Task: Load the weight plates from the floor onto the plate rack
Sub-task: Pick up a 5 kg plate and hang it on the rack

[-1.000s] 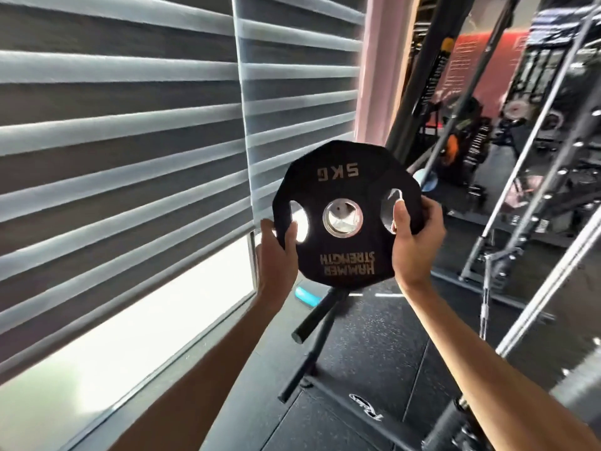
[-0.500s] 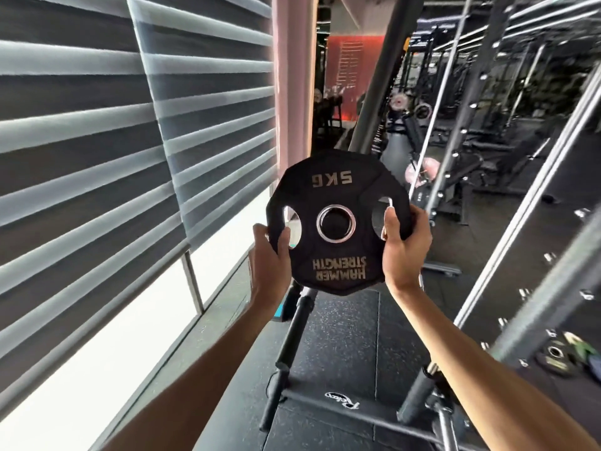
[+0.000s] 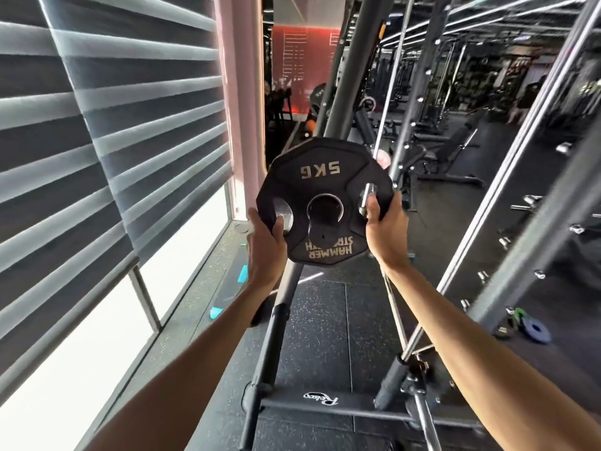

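Your left hand (image 3: 266, 242) and right hand (image 3: 385, 227) still grip the 5 kg plate (image 3: 325, 203) by its edges at chest height. It has swung from the window blinds (image 3: 130, 131) toward the rack upright (image 3: 344, 102); its bore now looks dark, probably lined up with a peg.

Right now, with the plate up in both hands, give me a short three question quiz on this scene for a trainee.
1. True or false: only the right hand holds the black plate.
2. What weight is printed on the plate?
3. Where do other plates lie? A) on the windowsill B) on the floor at the right C) on a bench

Key:
1. False; the left hand grips its other edge.
2. 5 kg, printed upside down from this view.
3. B; small floor plates lie beside the rack upright.
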A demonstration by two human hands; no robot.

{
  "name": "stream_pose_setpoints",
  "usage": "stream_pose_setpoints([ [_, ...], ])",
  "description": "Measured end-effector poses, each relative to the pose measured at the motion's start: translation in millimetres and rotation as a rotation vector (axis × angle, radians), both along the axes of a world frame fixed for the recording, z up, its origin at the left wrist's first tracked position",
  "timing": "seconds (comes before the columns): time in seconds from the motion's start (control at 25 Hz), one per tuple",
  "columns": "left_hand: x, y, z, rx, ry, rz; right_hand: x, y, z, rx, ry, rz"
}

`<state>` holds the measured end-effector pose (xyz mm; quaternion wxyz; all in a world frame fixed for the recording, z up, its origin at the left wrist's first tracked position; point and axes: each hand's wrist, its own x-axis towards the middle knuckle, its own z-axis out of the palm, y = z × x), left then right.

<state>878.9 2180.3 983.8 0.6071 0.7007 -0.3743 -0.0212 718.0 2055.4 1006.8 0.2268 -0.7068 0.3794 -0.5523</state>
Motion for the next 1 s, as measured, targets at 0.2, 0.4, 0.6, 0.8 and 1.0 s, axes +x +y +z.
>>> stream_pose_setpoints([
  [0.2,26,-48,0,0.026,0.039,-0.032,15,-35,1,0.068,0.101,-0.010],
  [0.4,37,-58,-10,-0.006,0.021,-0.098,15,-43,-5,0.091,0.132,-0.026],
  [0.6,30,-50,-43,0.327,0.138,-0.147,-4,-30,-14,0.195,0.265,-0.009],
  [0.8,-29,-47,-124,0.518,-0.037,-0.287,-60,5,-98,0.290,0.534,0.056],
  [1.0,-137,-56,-188,0.760,-0.197,-0.644,-162,39,-179,0.657,0.873,0.102],
])
